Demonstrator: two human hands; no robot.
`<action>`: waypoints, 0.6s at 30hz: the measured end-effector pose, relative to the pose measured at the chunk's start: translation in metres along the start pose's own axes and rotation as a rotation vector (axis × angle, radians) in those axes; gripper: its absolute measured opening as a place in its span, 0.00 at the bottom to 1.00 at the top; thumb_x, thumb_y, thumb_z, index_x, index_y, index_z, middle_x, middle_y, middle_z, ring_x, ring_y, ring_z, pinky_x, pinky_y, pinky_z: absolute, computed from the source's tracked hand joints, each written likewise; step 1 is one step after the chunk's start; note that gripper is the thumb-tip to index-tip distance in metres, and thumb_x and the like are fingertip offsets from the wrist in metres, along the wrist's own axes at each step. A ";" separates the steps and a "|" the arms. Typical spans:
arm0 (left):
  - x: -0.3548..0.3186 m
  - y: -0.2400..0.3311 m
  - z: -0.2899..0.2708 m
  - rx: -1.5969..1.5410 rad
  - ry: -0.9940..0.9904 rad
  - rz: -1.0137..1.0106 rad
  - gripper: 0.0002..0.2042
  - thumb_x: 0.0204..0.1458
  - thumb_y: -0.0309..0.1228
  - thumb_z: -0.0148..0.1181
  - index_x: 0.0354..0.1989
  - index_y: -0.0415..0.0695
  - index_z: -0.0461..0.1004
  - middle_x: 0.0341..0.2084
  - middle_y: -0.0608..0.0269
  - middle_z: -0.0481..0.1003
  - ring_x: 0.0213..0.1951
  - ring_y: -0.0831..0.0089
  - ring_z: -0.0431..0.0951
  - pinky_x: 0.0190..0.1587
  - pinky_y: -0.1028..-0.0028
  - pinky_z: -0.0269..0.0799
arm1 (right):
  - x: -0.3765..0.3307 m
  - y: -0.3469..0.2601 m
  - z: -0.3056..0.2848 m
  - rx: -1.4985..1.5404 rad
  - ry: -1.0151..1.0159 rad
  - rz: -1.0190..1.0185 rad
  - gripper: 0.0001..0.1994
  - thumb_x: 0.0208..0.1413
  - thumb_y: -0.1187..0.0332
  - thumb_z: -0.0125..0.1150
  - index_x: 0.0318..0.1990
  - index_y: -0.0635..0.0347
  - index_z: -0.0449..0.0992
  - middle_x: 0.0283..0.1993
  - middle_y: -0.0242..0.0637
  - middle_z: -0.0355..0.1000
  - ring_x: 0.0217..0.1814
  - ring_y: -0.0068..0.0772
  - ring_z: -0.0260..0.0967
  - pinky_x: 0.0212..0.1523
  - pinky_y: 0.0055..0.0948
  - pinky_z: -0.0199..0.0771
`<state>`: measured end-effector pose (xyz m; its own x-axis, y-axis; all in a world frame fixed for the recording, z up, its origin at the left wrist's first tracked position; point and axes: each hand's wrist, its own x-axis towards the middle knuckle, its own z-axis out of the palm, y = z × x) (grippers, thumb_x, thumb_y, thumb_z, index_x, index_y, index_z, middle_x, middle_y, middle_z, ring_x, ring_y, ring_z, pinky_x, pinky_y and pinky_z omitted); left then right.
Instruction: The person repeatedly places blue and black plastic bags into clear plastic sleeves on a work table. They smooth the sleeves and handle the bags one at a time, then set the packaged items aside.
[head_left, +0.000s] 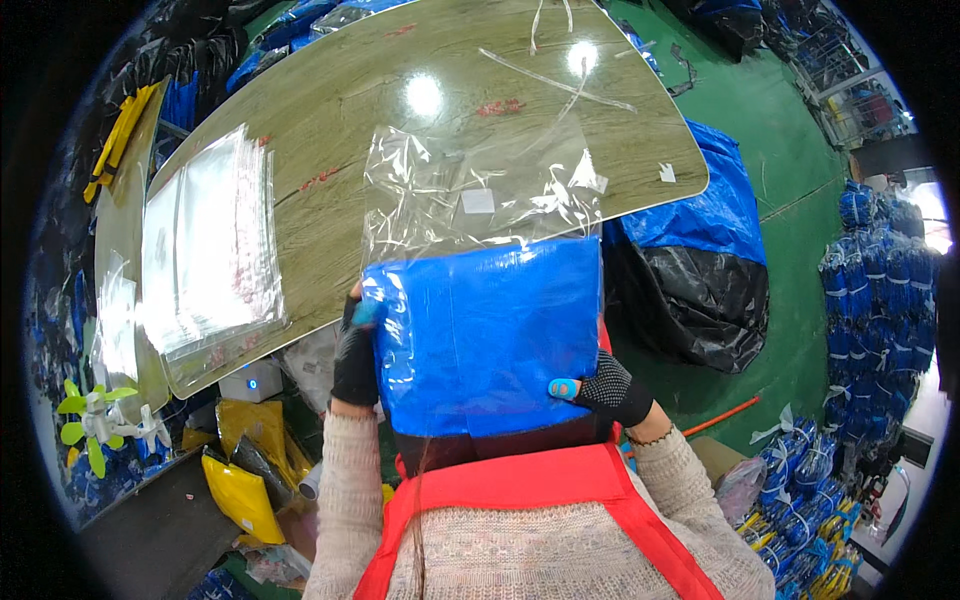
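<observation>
A folded blue fabric piece [490,335] with a dark lower edge lies inside a clear plastic bag [480,200]. The bag's unfilled end stretches over the table's near edge. My left hand [354,355], in a black fingerless glove, grips the bag's left side; most of its fingers are hidden behind it. On the lower right corner, my right hand [608,392] is closed, with its blue-covered thumb on top and the other fingers underneath. The packed piece is held in front of my red apron [510,475].
A stack of clear bags [210,240] lies on the left of the wood-patterned table [330,110]. Clear strips [555,78] are at its far side. A blue and black sack [690,270] stands on the green floor to the right. Wrapped blue bundles [875,310] are piled farther right.
</observation>
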<state>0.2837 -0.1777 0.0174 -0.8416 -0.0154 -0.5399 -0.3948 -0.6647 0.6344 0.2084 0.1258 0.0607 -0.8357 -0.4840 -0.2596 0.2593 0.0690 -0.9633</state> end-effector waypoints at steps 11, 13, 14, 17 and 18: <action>-0.011 -0.029 -0.020 -0.152 0.020 0.194 0.22 0.59 0.43 0.54 0.58 0.45 0.65 0.49 0.61 0.72 0.47 0.73 0.73 0.51 0.70 0.69 | -0.004 0.001 -0.010 -0.023 0.088 0.197 0.29 0.50 0.56 0.69 0.53 0.69 0.72 0.47 0.45 0.76 0.49 0.33 0.72 0.52 0.36 0.72; -0.010 -0.025 -0.017 0.182 -0.049 0.123 0.22 0.53 0.40 0.62 0.53 0.44 0.67 0.46 0.64 0.72 0.43 0.75 0.72 0.48 0.71 0.69 | 0.004 0.001 -0.015 0.313 0.167 0.142 0.30 0.48 0.55 0.70 0.54 0.68 0.71 0.48 0.44 0.75 0.51 0.33 0.72 0.54 0.36 0.71; -0.011 -0.023 -0.015 0.360 -0.045 0.116 0.31 0.47 0.41 0.68 0.58 0.43 0.65 0.51 0.61 0.71 0.49 0.71 0.71 0.53 0.69 0.67 | 0.007 0.002 -0.018 0.235 0.177 0.290 0.32 0.47 0.55 0.71 0.55 0.68 0.70 0.51 0.44 0.74 0.52 0.35 0.71 0.55 0.36 0.70; -0.009 -0.014 -0.006 0.123 -0.123 -0.111 0.40 0.48 0.42 0.66 0.67 0.42 0.54 0.62 0.55 0.63 0.62 0.64 0.64 0.62 0.62 0.61 | 0.004 0.008 -0.017 0.036 -0.020 0.196 0.33 0.46 0.55 0.71 0.56 0.68 0.69 0.51 0.44 0.73 0.52 0.36 0.71 0.55 0.36 0.71; -0.008 -0.011 -0.004 -0.017 -0.114 -0.093 0.39 0.48 0.41 0.66 0.66 0.42 0.55 0.61 0.55 0.63 0.60 0.63 0.66 0.62 0.62 0.62 | 0.003 0.008 -0.017 -0.078 -0.006 0.185 0.35 0.46 0.55 0.72 0.58 0.67 0.67 0.52 0.44 0.72 0.52 0.34 0.71 0.55 0.36 0.71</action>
<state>0.2962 -0.1735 0.0120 -0.8384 0.1313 -0.5291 -0.4677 -0.6717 0.5745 0.1997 0.1392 0.0509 -0.7744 -0.4621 -0.4322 0.3694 0.2243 -0.9018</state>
